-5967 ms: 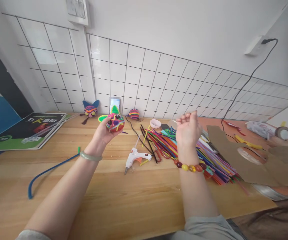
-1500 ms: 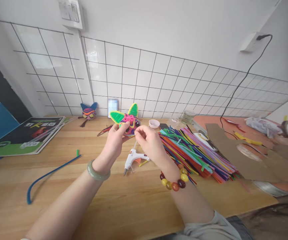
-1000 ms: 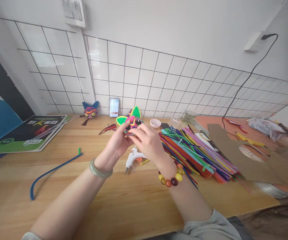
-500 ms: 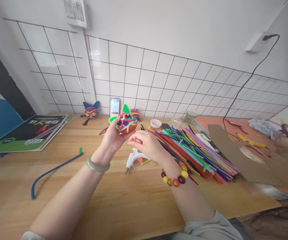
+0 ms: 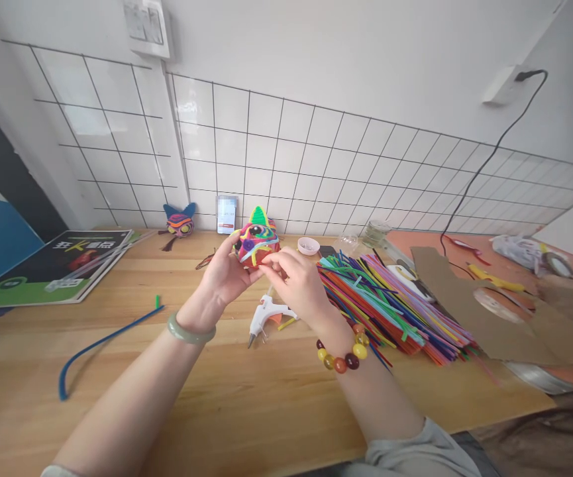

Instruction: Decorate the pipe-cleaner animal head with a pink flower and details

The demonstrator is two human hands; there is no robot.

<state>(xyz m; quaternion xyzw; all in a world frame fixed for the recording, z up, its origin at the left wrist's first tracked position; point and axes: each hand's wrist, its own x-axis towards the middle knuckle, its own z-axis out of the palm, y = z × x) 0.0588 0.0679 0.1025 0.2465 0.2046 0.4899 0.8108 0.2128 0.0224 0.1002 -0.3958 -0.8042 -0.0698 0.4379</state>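
My left hand [image 5: 224,275] is closed around a colorful fuzzy animal head [image 5: 257,244] made of pipe cleaners, with a pointed green ear, a dark eye and a purple nose. My right hand [image 5: 299,281] has its fingertips pinched together at the head's lower right edge; whatever lies between them is too small to make out. Below the hands, a white glue gun [image 5: 266,315] lies on the table with its nozzle pointing toward me. To the right of my right hand spreads a big pile of pipe cleaners [image 5: 390,305] in many colors.
A blue pipe cleaner [image 5: 102,341] lies at left near a magazine [image 5: 48,268]. Along the wall stand a finished-looking blue-eared head [image 5: 179,222], a phone [image 5: 227,215], a small pink bowl [image 5: 309,246] and a glass jar [image 5: 376,233]. Cut cardboard [image 5: 455,311] covers the right side.
My right hand has come up to the animal head and now touches its lower edge. The head has turned a little in my left hand, so one green ear is less visible.
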